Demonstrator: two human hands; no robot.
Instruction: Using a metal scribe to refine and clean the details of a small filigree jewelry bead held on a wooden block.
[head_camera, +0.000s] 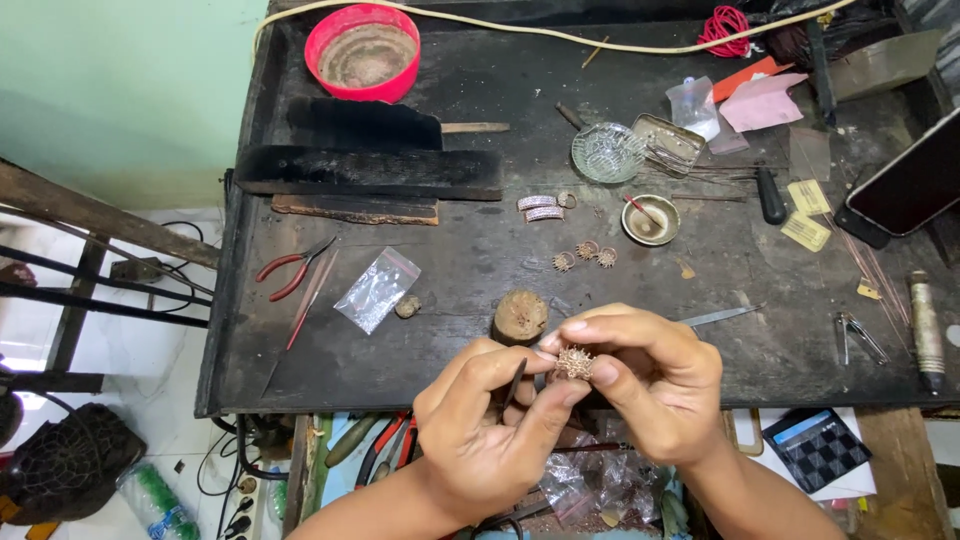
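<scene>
Both hands meet over the near edge of a dark workbench (480, 260). A small round spiky metal ornament (575, 362) is pinched between the fingertips of my left hand (490, 425) and my right hand (650, 385). My left hand also holds a thin dark tool (514, 382) between its fingers. Just beyond the hands stands a short wooden peg block (520, 317). Three similar spiky pieces (585, 255) lie further back on the bench.
Red-handled pliers (293, 268), a clear plastic bag (377, 289), tweezers (722, 316), two ring bands (541, 207), a small metal bowl (650, 220), a glass dish (607, 152), a red bowl (362, 50), dark slabs (370, 170) and a phone (910, 180) lie on the bench.
</scene>
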